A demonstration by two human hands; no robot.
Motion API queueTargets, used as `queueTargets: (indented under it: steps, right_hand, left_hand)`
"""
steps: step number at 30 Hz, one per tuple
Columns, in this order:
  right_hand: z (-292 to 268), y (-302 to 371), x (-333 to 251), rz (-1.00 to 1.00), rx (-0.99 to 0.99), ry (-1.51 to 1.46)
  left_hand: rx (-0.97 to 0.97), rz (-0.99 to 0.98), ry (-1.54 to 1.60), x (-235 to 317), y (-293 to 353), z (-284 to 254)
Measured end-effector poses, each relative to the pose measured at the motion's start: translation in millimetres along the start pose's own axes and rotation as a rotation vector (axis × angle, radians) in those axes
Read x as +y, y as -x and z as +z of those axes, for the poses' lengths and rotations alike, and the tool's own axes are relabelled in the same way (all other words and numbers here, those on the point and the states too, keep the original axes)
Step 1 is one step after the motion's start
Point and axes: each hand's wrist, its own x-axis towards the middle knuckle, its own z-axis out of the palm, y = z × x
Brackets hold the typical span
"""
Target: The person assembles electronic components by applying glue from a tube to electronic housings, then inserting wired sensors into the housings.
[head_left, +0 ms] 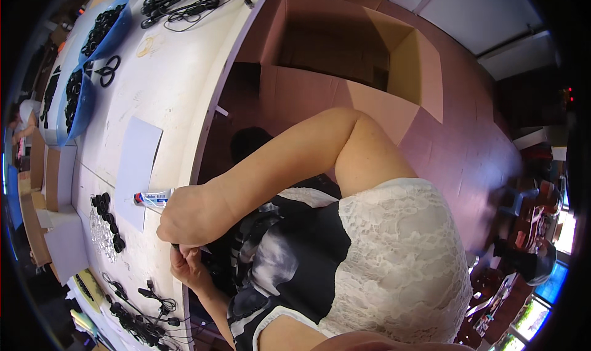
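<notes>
At the table's near edge my right hand [194, 215] is closed, its back up, hiding what its fingers hold. Beside its knuckles a white-and-blue glue tube [154, 198] with a red-and-blue end shows over a white paper sheet [140, 145]. I cannot tell whether the hand grips the tube or it lies on the paper. Just below, my left hand [189, 266] has its fingers pinched together. A small dark piece [176, 247] shows between the two hands, mostly hidden.
Black looped pieces [109, 225] lie by clear small parts [100, 231]. Blue bins [80, 120] hold black parts near black-handled scissors [108, 72]. Black cables [184, 3] lie at the table's far end, more cables [138, 323] at the near end. An open cardboard box [301, 80] stands on the floor.
</notes>
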Motion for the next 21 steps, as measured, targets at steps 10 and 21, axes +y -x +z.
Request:
queueTargets:
  steps: [10, 21]
  right_hand:
    - [-16, 14, 10, 0.049, 0.033, 0.041]
    - [-31, 24, 7, 0.178, 0.059, 0.165]
  left_hand:
    - [-0.024, -0.022, 0.067, 27, -22, 31]
    - [-0.095, 0.094, -0.134, 32, -42, 39]
